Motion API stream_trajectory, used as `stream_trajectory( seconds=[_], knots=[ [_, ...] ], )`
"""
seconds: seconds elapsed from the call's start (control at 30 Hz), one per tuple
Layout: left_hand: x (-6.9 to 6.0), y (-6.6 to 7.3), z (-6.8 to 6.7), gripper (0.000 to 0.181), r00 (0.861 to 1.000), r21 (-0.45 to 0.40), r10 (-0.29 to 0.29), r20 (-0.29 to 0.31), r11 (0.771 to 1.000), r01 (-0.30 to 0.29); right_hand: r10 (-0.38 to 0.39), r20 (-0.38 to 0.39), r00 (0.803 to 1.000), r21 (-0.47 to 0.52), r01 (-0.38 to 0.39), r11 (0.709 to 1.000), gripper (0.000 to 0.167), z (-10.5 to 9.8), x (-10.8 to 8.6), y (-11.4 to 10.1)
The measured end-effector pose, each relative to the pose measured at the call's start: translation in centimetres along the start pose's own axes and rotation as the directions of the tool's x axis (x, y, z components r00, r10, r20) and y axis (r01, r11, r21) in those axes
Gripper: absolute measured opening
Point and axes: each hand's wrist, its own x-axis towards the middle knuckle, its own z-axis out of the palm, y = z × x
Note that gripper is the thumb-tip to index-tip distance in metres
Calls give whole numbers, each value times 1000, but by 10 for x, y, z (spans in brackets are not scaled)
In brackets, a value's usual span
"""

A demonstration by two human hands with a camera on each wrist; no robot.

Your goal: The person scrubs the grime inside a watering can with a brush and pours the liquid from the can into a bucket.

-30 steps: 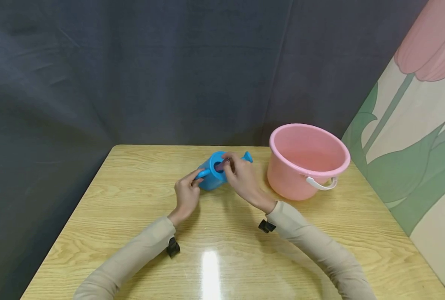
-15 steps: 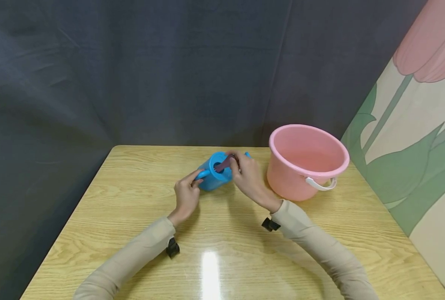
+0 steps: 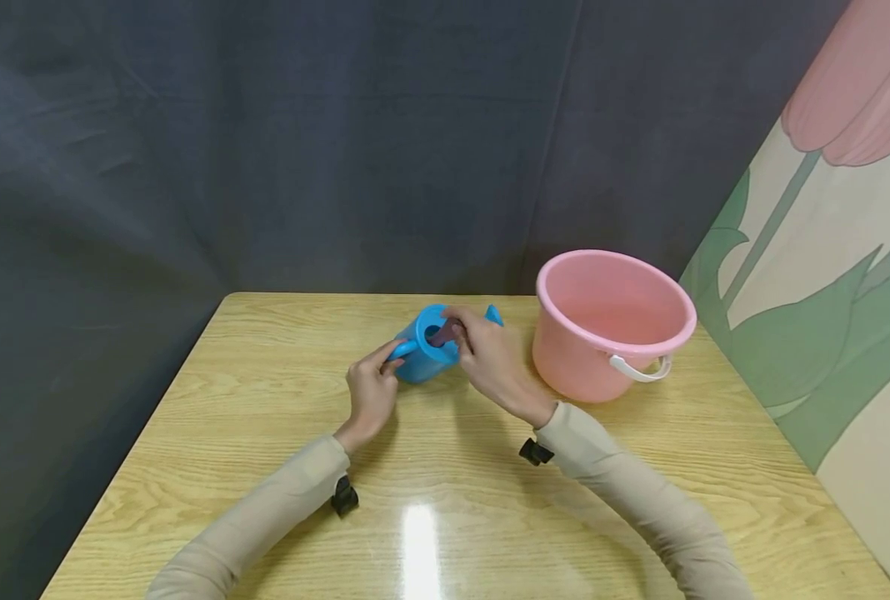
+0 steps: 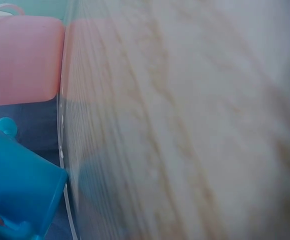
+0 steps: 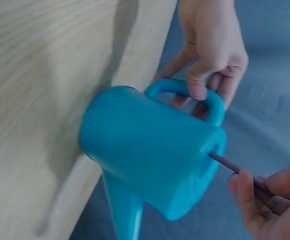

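Observation:
A blue watering can (image 3: 421,367) stands on the table, its round top opening facing up and its spout to the right. My left hand (image 3: 372,392) holds the can's loop handle (image 5: 215,107), thumb over it and fingers through the loop. My right hand (image 3: 492,358) pinches a slim dark purple stick (image 5: 227,164) between thumb and fingers. The stick's lower end reaches into the can's opening, and that end is hidden. In the left wrist view the can (image 4: 20,175) fills the lower left corner.
A pink bucket (image 3: 580,362) with a white handle (image 3: 640,369) stands close to the right of my right hand. The wooden table (image 3: 280,358) ends at a dark curtain (image 3: 385,150) behind, with a flower-painted wall (image 3: 850,333) to the right.
My right hand drew the purple stick up and to the right, showing more of it, then lowered it back into the can. The left hand and can stayed in place.

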Motion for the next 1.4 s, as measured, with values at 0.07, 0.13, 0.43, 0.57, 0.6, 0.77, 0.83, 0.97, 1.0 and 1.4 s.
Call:
stream_trajectory(
  seconds=[0.07,0.13,0.43,0.57,0.6,0.77,0.83,0.97,1.0,1.4],
  knots=[
    [0,0,0,29,1000,2,4,-2,1000,-4,0,13,1000,40,0,999,24,5,-1,2],
    [0,0,0,29,1000,4,10,-4,1000,-10,-13,10,1000,43,12,999,26,8,-1,5],
    [0,0,-1,29,1000,8,11,-12,1000,-10,-15,-34,999,27,16,1000,34,-1,1,6],
    [1,0,-2,29,1000,18,7,-25,1000,-7,-46,-67,997,-8,45,999,40,-7,3,6],
    [1,-1,-1,29,1000,21,7,-27,1000,-6,-57,-77,995,-11,57,998,39,-9,4,6],
    [3,0,-2,28,1000,24,4,-24,1000,-4,-107,-140,984,-43,102,994,31,-12,7,7],
    [3,0,-2,28,1000,23,0,-20,1000,1,-117,-156,981,-50,110,993,29,-12,8,8],
    [3,-1,-2,29,1000,32,3,-17,999,-3,-126,-165,978,-49,120,992,32,-13,9,10],
    [3,-1,-2,29,1000,34,9,-15,999,-8,-127,-166,978,-50,121,991,33,-13,9,10],
    [4,0,-1,41,997,79,74,1,994,-73,-137,-197,971,-38,132,990,45,-17,11,13]
  ],
)
